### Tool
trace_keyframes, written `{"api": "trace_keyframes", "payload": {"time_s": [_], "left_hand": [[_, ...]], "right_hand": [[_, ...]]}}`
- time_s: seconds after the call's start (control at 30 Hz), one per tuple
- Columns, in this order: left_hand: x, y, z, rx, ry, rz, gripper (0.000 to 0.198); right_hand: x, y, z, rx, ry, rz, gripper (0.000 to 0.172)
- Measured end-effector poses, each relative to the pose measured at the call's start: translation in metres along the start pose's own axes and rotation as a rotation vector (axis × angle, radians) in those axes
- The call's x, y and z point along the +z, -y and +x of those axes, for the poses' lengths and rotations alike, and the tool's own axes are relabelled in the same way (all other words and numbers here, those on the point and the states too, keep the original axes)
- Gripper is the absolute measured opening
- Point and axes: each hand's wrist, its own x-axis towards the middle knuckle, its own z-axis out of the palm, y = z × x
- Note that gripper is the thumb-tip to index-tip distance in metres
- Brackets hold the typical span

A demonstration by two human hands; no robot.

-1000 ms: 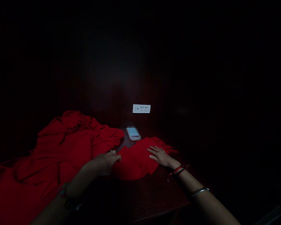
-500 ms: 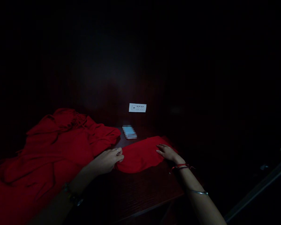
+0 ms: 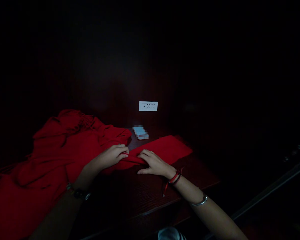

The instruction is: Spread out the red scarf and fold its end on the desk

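Note:
A strip of red cloth [image 3: 167,148], apparently a folded scarf, lies slantwise on the dark wooden surface. My left hand [image 3: 112,156], with a ring on one finger, is closed on its left end, fingertips and thumb pinched together. Close to the right of it, my right hand [image 3: 155,163] rests over the cloth's near edge. Its fingers touch the fabric and the thumb is held apart. Behind and left of my left hand spreads a heap of red fringed scarves [image 3: 77,143]. My left hand and forearm hide where the strip meets the heap.
A pixelated pale blue rectangular item [image 3: 140,132] lies behind the cloth. On the dark back wall is a white socket plate [image 3: 148,106]. The wooden surface [image 3: 150,193] ends in a front edge, with a pale round object [image 3: 168,233] below. Much of the surroundings is dark.
My right hand has moved left and nearer, from the strip's right end to its near edge beside my left hand. The strip looks narrower and straighter. The view has tilted slightly down.

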Motion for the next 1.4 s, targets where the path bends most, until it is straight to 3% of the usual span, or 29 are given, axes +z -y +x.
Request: {"api": "trace_keyframes", "payload": {"time_s": [0.17,0.23,0.37,0.6,0.83,1.03,1.4], "left_hand": [[0.003,0.003,0.0,-0.01,-0.031,-0.046,0.022],[0.006,0.003,0.0,-0.023,-0.032,-0.03,0.023],[0.006,-0.001,0.0,-0.069,-0.042,0.025,0.024],[0.001,-0.009,-0.002,-0.071,-0.031,0.094,0.026],[-0.003,-0.014,-0.002,-0.049,-0.005,0.151,0.027],[-0.01,-0.015,-0.007,-0.082,0.112,0.093,0.032],[-0.004,-0.015,-0.006,-0.091,0.124,0.109,0.028]], "right_hand": [[-0.001,-0.022,-0.006,0.139,-0.124,0.092,0.014],[-0.004,-0.027,-0.008,0.16,-0.147,0.132,0.01],[-0.01,-0.029,-0.01,0.192,-0.178,0.187,0.016],[-0.013,-0.029,-0.011,0.234,-0.124,0.233,0.018],[-0.013,-0.023,-0.008,0.129,-0.156,0.177,0.017],[-0.016,-0.026,-0.01,0.088,-0.142,0.212,0.023],[-0.006,-0.019,-0.005,0.072,-0.14,0.177,0.022]]}}
